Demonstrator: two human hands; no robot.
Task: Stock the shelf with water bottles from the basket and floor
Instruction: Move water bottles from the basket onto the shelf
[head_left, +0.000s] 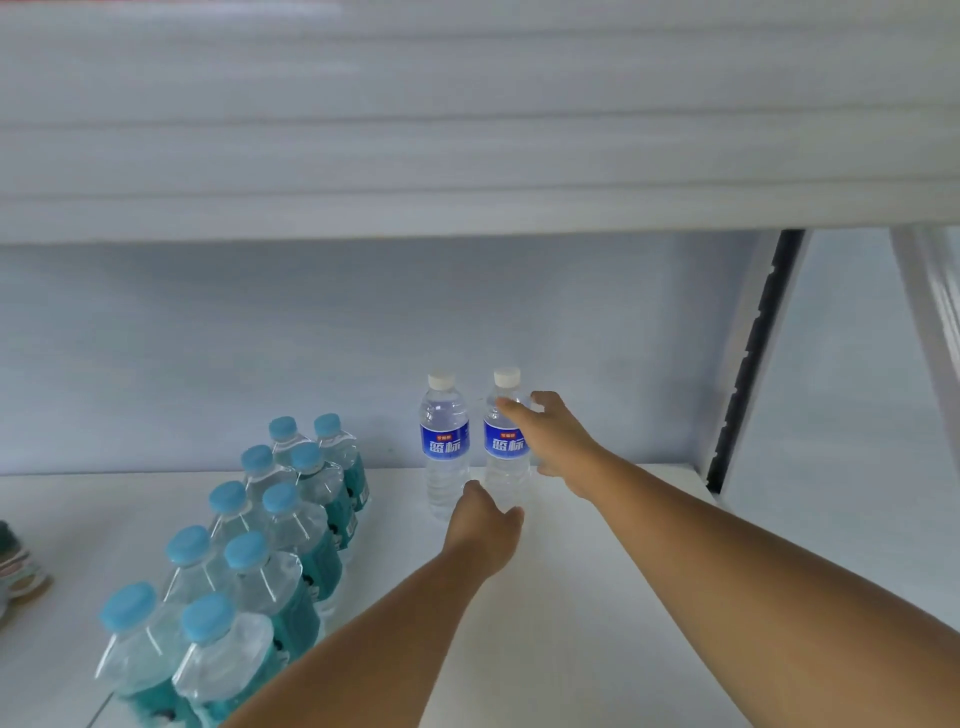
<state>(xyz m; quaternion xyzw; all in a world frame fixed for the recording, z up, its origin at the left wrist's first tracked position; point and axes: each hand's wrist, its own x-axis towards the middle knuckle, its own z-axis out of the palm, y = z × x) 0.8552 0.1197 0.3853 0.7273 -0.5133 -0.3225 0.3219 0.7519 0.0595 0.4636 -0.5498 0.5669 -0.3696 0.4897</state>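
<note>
Two clear water bottles with white caps and blue labels stand side by side at the back of the white shelf (597, 597): the left bottle (444, 441) and the right bottle (506, 483). My right hand (558, 441) grips the right bottle near its shoulder, thumb across the front and fingers behind it. My left hand (483, 530) is low in front of the two bottles, with thumb and fingers spread by the base of the right one. I cannot tell whether it touches either bottle.
A double row of several blue-capped bottles with teal labels (270, 535) runs from the shelf's front left toward the back. The upper shelf board (467, 130) hangs low overhead. A slotted upright post (748, 364) bounds the right side. Blurred goods (15, 566) lie at the far left.
</note>
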